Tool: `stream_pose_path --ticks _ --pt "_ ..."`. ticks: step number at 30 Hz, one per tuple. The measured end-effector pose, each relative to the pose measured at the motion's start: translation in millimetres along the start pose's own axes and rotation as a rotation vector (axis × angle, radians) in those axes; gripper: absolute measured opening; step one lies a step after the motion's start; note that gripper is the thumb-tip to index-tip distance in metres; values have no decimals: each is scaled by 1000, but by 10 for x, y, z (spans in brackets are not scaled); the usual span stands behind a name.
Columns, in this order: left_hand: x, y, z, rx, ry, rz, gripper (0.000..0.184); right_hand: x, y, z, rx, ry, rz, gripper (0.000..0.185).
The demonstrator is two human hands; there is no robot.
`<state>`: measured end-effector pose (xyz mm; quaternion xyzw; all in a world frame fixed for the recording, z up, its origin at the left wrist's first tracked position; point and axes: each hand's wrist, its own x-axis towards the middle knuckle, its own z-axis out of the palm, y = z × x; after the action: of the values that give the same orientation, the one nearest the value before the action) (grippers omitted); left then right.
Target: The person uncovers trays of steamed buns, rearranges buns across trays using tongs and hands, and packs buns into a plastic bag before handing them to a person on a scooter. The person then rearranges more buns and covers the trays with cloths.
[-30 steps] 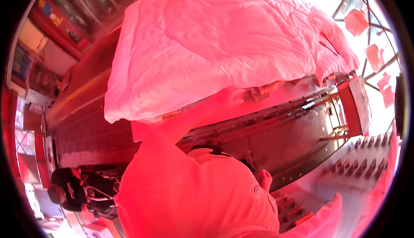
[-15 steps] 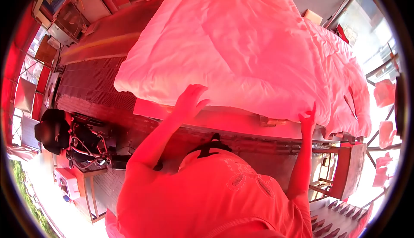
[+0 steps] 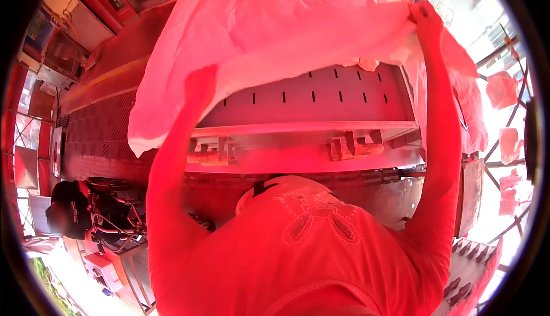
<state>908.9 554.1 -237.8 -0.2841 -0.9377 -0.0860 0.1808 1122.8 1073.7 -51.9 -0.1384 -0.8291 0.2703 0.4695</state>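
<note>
A large quilt [image 3: 252, 41], tinted pink by the red light, is lifted along its near edge. High at the right, my right hand [image 3: 427, 18] is closed on that edge. Lower at the left, my left hand [image 3: 200, 82] is closed on the near edge too, its fingers partly hidden by the fabric. Under the raised cloth shows a shallow flat tray [image 3: 286, 112] with rows of dark slots in its base. A small pale lump [image 3: 368, 64] lies at the tray's far right, partly covered by the quilt.
Wooden blocks [image 3: 355, 147] stand beneath the tray's front rim. To the left are a parked bicycle [image 3: 117, 218] and a pink box [image 3: 103, 271]. Pinkish sheets [image 3: 507, 91] hang at the right, above a spiked rack [image 3: 467, 273].
Both hands have closed on the quilt's near edge and raised it up and away, the right hand higher. The slotted tray underneath has come into view.
</note>
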Motion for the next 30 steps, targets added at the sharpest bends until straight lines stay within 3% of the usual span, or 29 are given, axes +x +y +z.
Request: stream_pose_path --ticks 1,3,5,7,8,10,12,13,14,15,16,19,22,25,27,30 --pt "344 -159 -134 -101 103 -195 31 413 15 184 -10 -16 -39 24" --pt "896 -248 -947 -151 158 -330 36 1044 -630 434 -66 258 -383 15" --pt "1033 -142 -1263 -438 488 -282 26 1061 -733 467 -15 194 -327 15" --pt "910 -327 -859 -31 310 2 25 943 -576 557 -22 104 -262 17" --pt "752 -265 -905 -334 108 -6 26 848 -327 594 -166 -38 -176 16" --pt "438 -137 -1003 -920 -263 -205 32 811 3 743 -359 -75 -277 23" --pt "-43 39 -714 -876 -581 -233 40 747 110 845 155 -703 -389 18" --pt "-173 -46 -433 -863 -692 139 39 738 136 869 416 -1014 -427 16" --pt "-174 143 -619 -754 -952 184 36 652 14 895 378 -1090 -358 16" --pt "-266 131 -461 -881 -928 249 35 586 -182 959 301 -1086 -331 16" --pt "-244 307 -706 -834 -978 116 36 552 -391 1088 220 -1038 -321 16" --pt "-187 780 -1286 -1015 -832 94 33 415 -1094 1954 7 -711 -415 17" --pt "-47 1194 -1301 -1063 -734 461 35 122 -1659 3075 -96 -551 -542 18" --pt "144 1418 -823 -687 -220 663 36 -533 -2019 3689 -128 -630 -715 20" --pt "258 1374 -452 -484 -48 625 40 -946 -2078 3713 -48 -669 -831 21" --pt "315 998 26 -208 -60 368 46 -1338 -2061 3292 163 -626 -974 23"
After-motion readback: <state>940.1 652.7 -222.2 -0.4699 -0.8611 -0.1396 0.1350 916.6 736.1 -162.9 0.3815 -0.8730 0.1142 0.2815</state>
